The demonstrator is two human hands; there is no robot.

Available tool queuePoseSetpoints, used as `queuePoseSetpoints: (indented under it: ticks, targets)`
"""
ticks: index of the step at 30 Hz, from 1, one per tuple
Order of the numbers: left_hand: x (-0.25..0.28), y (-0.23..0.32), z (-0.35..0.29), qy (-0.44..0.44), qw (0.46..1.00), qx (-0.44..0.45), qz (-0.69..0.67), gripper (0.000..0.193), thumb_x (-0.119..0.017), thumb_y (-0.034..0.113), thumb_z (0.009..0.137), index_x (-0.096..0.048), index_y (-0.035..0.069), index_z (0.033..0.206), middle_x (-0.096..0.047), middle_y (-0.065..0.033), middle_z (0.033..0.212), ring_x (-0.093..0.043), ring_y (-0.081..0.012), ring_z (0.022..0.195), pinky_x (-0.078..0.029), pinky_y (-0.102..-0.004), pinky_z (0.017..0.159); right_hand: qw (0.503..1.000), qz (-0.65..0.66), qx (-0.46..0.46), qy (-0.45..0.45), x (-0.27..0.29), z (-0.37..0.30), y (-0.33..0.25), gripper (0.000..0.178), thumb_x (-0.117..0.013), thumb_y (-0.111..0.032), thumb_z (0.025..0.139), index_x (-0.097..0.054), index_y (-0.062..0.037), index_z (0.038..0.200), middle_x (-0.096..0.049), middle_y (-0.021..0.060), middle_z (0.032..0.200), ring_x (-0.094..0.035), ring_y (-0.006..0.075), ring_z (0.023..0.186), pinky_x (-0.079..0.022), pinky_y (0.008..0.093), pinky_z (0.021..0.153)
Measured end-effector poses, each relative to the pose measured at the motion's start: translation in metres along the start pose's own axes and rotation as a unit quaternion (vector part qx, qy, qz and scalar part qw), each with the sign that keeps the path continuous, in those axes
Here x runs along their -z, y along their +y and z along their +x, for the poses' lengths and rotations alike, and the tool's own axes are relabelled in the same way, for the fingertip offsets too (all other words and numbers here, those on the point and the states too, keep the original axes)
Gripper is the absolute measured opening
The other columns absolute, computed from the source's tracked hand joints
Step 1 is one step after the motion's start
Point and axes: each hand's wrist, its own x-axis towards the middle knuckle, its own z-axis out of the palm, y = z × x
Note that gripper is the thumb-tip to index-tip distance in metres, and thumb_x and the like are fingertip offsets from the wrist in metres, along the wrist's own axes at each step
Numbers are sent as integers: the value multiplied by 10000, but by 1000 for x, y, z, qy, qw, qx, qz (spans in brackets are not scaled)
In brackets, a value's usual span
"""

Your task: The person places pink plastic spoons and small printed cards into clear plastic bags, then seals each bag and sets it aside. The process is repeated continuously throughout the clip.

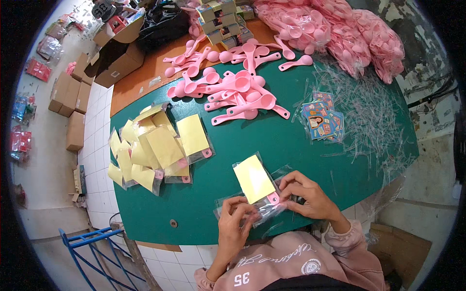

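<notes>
A clear plastic bag lies at the table's near edge, with a plain yellow card and a pink measuring spoon in it. Only the spoon's handle end shows, below the card. My left hand pinches the bag's lower left side. With thumb and fingers closed, my right hand grips the bag's right side beside the handle end. Farther left rests a pile of similar bags with yellow cards and pink handle ends. Loose pink measuring spoons are heaped beyond my hands.
Empty clear bags spread over the right of the green table, beside printed cards. Large bags of pink spoons stand at the back right. Card stacks and an open carton sit behind. A blue metal frame stands at lower left.
</notes>
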Motion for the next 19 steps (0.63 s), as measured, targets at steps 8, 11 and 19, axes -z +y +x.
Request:
queuePoseSetpoints:
  ticks: [8, 11, 19]
  targets:
    - [-10, -7, 0, 1, 999, 12, -45, 130, -631, 43, 780, -582, -10, 887, -529, -108, 903, -596, -167, 730, -519, -248, 607, 978, 117, -154, 74, -19, 3, 3, 119, -622, -73, 805, -564, 28, 828, -616, 91, 761, -607, 100, 657, -489, 222, 564]
    - [-17, -15, -5, 35, 994, 59, -87, 120, -622, 42, 790, -559, -25, 868, -548, -104, 865, -599, -154, 743, -519, -246, 610, 972, 125, -178, 94, -24, 6, 1, 134, -618, -72, 812, -541, 38, 817, -615, 85, 742, -616, 102, 632, -487, 216, 528]
    - [-23, -14, -6, 102, 960, 122, -231, 334, -576, -22, 814, -355, 3, 1063, -578, -142, 927, -612, -157, 800, -540, -268, 638, 977, 105, -152, 103, -28, 6, 5, 175, -616, -69, 815, -481, 10, 893, -595, 73, 742, -630, 127, 638, -485, 217, 520]
